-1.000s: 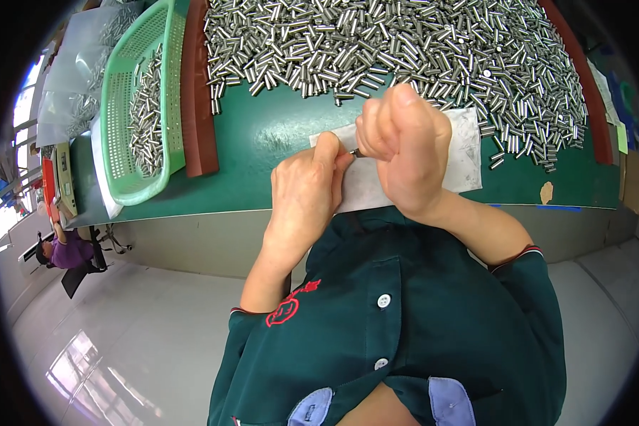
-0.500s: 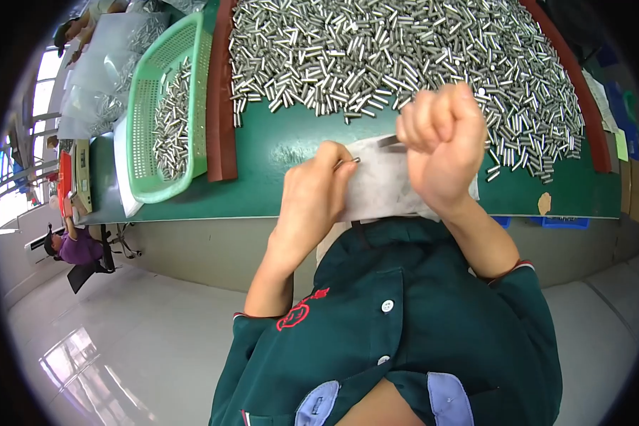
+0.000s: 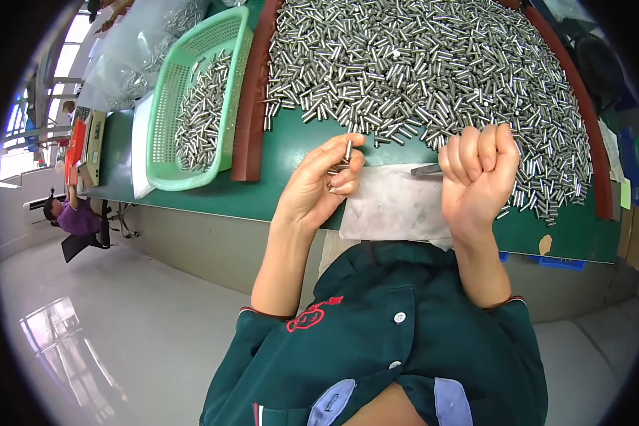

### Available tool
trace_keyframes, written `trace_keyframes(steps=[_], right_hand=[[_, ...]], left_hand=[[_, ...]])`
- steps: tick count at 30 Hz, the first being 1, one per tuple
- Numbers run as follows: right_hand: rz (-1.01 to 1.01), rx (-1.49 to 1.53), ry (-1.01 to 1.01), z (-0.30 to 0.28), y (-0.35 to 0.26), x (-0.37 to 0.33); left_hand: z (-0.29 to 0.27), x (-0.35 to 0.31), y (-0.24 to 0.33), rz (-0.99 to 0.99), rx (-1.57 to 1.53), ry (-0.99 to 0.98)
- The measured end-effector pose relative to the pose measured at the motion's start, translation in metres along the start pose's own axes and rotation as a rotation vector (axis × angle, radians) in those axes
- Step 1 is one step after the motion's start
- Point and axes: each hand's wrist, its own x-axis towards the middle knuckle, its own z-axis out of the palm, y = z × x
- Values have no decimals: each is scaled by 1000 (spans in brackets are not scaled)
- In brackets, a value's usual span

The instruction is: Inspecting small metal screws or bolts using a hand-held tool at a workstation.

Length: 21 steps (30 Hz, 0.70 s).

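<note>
My left hand (image 3: 319, 177) is turned palm up with its fingers curled round several short metal pins. One metal pin (image 3: 348, 150) stands up at the fingertips, and others show between the fingers. My right hand (image 3: 479, 177) is closed in a fist around a flat, dark metal tool (image 3: 426, 170), whose end sticks out to the left; its kind I cannot make out. Between the hands, a stained whitish cloth (image 3: 390, 206) lies at the near table edge. Beyond both hands spreads a large heap of shiny metal pins (image 3: 419, 78).
On the left stands a green plastic basket (image 3: 153, 135) with pins inside. Brown-red strips (image 3: 247, 153) border the heap on the green table (image 3: 284, 131). Plastic bags of pins (image 3: 131, 57) lie at the far left. A person in purple (image 3: 79, 216) sits in the background.
My left hand has turned from a knuckles-up pinch to palm up, showing the pins in it. The right fist with the tool sits farther from the left hand. The whole view has shifted.
</note>
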Motion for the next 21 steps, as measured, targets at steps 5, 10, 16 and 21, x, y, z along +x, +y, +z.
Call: trace_keyframes(steps=[5, 10, 16, 21], right_hand=[[23, 2, -7, 0, 1, 0], [25, -14, -1, -1, 1, -1], [30, -24, -14, -1, 1, -2], [26, -37, -16, -2, 3, 0]], left_hand=[[0, -4, 3, 32, -70, -40], [18, -34, 52, 804, 709, 372], [-8, -39, 127, 1106, 1761, 847], [4, -22, 92, 1062, 1859, 652]])
